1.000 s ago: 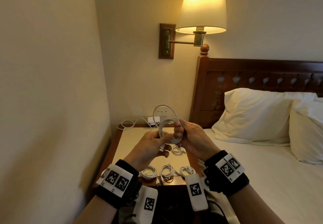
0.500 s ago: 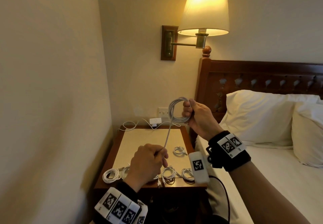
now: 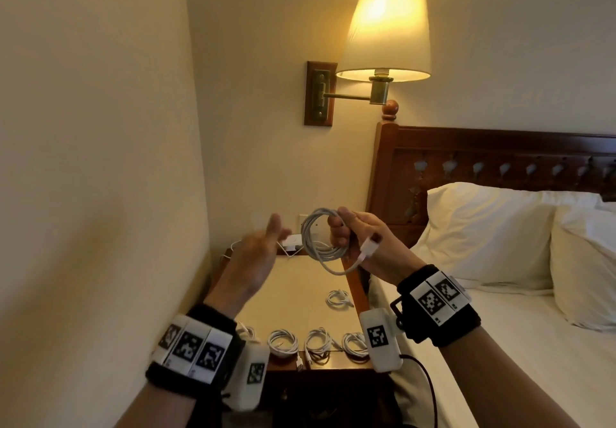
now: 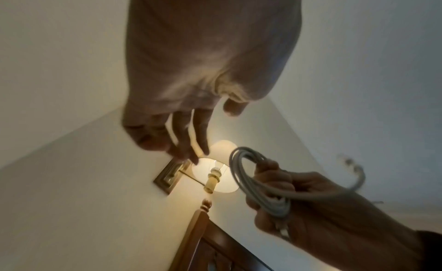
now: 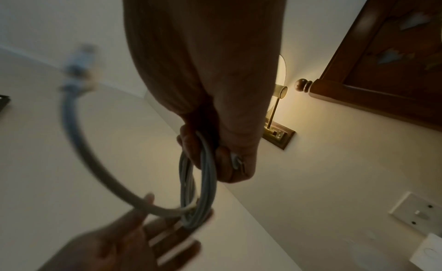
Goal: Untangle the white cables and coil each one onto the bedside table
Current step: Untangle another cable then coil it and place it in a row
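Note:
My right hand (image 3: 350,234) grips a coiled white cable (image 3: 316,240) in the air above the bedside table (image 3: 293,294). The cable's loose end with its white plug (image 3: 368,247) curls over the back of that hand. In the right wrist view the coil (image 5: 201,180) hangs from my curled fingers and the plug end (image 5: 79,67) swings free. My left hand (image 3: 263,244) is raised just left of the coil, fingers straight and spread, holding nothing; in the left wrist view its fingers (image 4: 181,138) point toward the coil (image 4: 253,180). Several coiled white cables (image 3: 283,342) lie in a row along the table's front edge.
One small coil (image 3: 338,299) lies near the table's right edge. A white adapter (image 3: 293,240) with loose cable sits at the back by the wall socket. A lit wall lamp (image 3: 386,27) hangs above. The bed with pillows (image 3: 483,234) is on the right, a wall on the left.
My left hand let go of the cable's tail and rose from the table front to beside the coil. The tail now wraps up over my right hand.

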{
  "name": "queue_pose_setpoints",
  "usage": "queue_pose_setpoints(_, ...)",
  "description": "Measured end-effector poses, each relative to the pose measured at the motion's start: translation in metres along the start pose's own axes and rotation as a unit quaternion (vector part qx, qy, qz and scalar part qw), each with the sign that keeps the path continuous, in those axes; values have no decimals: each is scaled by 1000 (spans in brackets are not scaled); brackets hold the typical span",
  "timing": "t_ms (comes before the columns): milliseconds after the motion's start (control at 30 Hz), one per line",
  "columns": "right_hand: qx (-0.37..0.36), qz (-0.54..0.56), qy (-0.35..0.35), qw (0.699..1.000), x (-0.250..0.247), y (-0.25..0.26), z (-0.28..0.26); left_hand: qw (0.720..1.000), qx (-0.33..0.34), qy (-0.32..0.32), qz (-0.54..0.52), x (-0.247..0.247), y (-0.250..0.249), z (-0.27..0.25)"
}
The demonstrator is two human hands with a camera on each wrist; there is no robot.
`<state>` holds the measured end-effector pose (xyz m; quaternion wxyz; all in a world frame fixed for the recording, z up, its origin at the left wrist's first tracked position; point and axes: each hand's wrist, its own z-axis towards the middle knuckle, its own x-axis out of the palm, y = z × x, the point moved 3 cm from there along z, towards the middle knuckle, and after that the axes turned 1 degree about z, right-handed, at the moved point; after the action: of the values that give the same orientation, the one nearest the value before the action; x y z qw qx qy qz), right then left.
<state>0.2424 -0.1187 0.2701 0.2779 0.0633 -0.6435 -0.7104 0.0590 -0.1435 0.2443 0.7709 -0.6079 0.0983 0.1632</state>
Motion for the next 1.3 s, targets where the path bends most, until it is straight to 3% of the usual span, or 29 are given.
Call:
queue_pose_setpoints(33,3,2,9,1000,1,-2,0,998,47,-31,-1,-5,-13,4)
queue_pose_setpoints(100,13,2,14,1000,2,-5,2,997,78,10,3,-3,-29,8)
queue_pose_setpoints(200,13,-22,34,999,1,-8,2,991,38,124,-40,5,-34,7)
queue_pose_setpoints(300,2,-75,50,996,-2,-11,0,985,4,159,-73,9,-27,4)
queue_pose_setpoints(400,-16,-137,42,990,-4,-15,2,984,-4,151,-90,17,-25,1)
queue_pose_setpoints(600,-106,-261,-49,958,-5,-13,3,991,0,84,-103,28,-17,5)
queue_pose_setpoints(767,-143,-180,-78,970,-10,-20,-1,987,-25,47,-151,30,-11,8)
queue_pose_setpoints(867,-169,-189,-72,965,-8,-32,-10,986,-31,20,-163,31,-10,13)
queue_pose_setpoints(1000,-195,-212,-154,945,-5,-51,-34,979,-41,-29,-199,27,-8,18)
queue_pose_setpoints(1167,-216,-39,-210,953,9,-65,-53,976,-49,-55,-207,30,-5,19)
queue_pose_setpoints(1300,-160,87,-282,942,1,-61,-47,974,-40,-23,-221,35,-3,13)
